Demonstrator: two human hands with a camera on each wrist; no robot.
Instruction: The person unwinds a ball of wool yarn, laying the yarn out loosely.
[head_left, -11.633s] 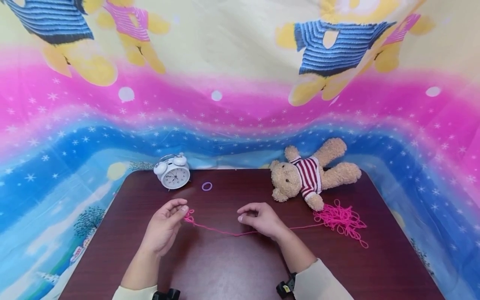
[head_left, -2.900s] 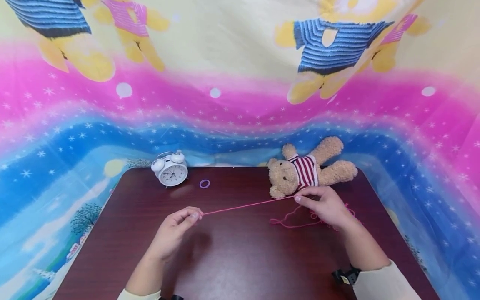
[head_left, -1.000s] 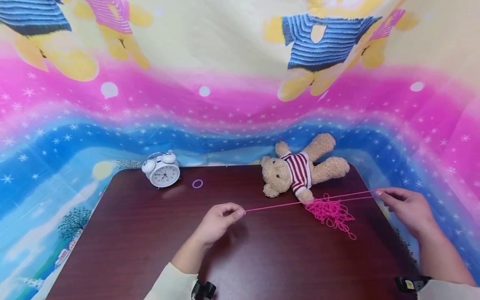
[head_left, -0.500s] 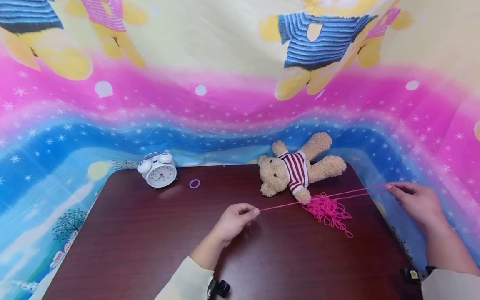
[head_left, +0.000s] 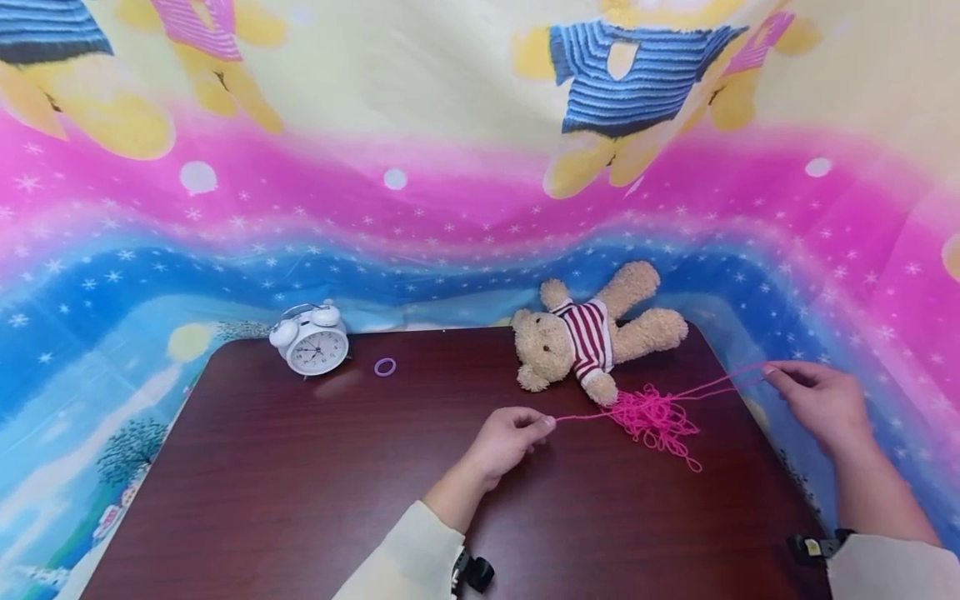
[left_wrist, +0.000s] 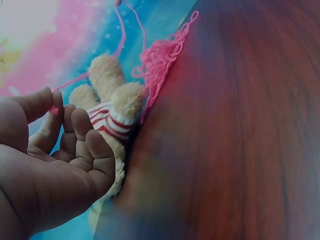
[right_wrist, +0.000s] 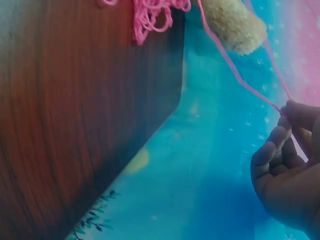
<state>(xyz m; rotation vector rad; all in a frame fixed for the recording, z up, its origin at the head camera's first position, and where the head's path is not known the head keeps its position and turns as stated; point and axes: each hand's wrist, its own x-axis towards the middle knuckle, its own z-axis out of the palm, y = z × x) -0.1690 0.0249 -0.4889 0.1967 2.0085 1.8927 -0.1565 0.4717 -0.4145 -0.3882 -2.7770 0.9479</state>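
A tangled heap of pink yarn (head_left: 654,417) lies on the right side of the table, touching the paw of the teddy bear (head_left: 587,333). My left hand (head_left: 504,443) pinches one strand between thumb and forefinger, left of the heap; the other fingers are loosely bent, as the left wrist view shows. Past the table's right edge, my right hand (head_left: 823,407) pinches the yarn at a bend, and two strands run from it back toward the heap. In the right wrist view the pink strand (right_wrist: 235,70) sags slightly between that hand and the heap.
A white twin-bell alarm clock (head_left: 318,346) stands at the back left of the dark wooden table (head_left: 300,467). Beside it lies a small purple ring (head_left: 385,367). A printed cloth (head_left: 465,208) hangs behind and around the table.
Over the last second my left hand has moved right, nearer the heap, and its strand has shortened. Earlier my right hand carried the yarn out past the table's right edge; the strands now hang slacker.
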